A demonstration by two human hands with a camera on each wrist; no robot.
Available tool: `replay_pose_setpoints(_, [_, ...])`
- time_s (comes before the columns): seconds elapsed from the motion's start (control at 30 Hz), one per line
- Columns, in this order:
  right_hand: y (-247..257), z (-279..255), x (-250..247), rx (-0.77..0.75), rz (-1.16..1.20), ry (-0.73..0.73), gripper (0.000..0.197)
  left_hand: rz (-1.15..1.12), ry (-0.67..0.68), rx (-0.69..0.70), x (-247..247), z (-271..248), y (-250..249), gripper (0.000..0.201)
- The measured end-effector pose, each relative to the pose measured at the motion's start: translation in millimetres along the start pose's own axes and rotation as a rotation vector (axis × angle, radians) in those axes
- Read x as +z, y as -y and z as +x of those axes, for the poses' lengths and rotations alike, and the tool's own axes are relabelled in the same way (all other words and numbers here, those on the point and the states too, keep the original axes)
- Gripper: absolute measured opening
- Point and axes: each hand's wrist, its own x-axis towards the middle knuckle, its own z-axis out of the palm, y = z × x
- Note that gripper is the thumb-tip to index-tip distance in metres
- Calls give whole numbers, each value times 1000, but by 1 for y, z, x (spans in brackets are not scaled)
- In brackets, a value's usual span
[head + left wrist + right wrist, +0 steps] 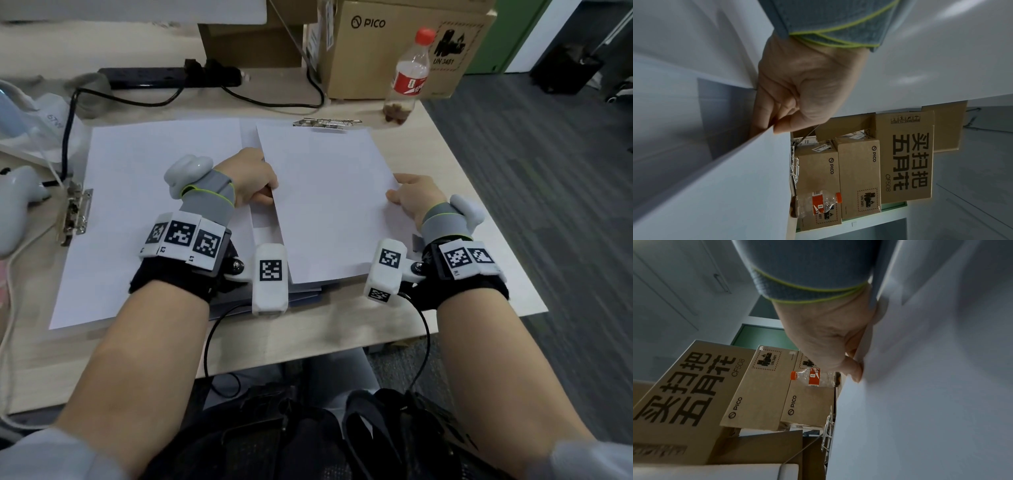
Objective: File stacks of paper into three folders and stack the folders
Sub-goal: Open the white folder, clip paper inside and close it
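A stack of white paper (329,205) lies tilted over a folder whose metal clip (327,122) shows at its far end. My left hand (255,181) pinches the stack's left edge, thumb on top and fingers under it, as the left wrist view shows (777,126). My right hand (409,198) grips the stack's right edge (856,369), thumb on top. To the left a second sheaf of white paper (150,212) lies on another folder with its metal clip (75,212) at the left side. Dark folder edges (301,296) peek out under the near end.
A plastic bottle (409,73) with a red cap stands at the table's far right. Cardboard boxes (394,44) and a black power strip (171,75) with cables line the back. White devices and a cable lie at the left. The table's right edge (486,205) drops to carpet.
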Motion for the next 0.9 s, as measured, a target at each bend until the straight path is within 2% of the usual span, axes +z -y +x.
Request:
replay_pose_setpoints(0.13, [1,6,4,13,-106,3,45,21,10,-22,-1,3,1,37])
replay_pose_setpoints(0.37, [3,18,10,1,-390,-21,38,161,-14,-47,-1,8,-3,37])
replay_pose_setpoints(0.63, [2,30,13,9,-481,-42,38,235,-16,-45,1,13,-2,26])
replay_pose_setpoints(0.9, [6,25,14,21,-629,-43,23,240,-11,-39,4,12,-4,35])
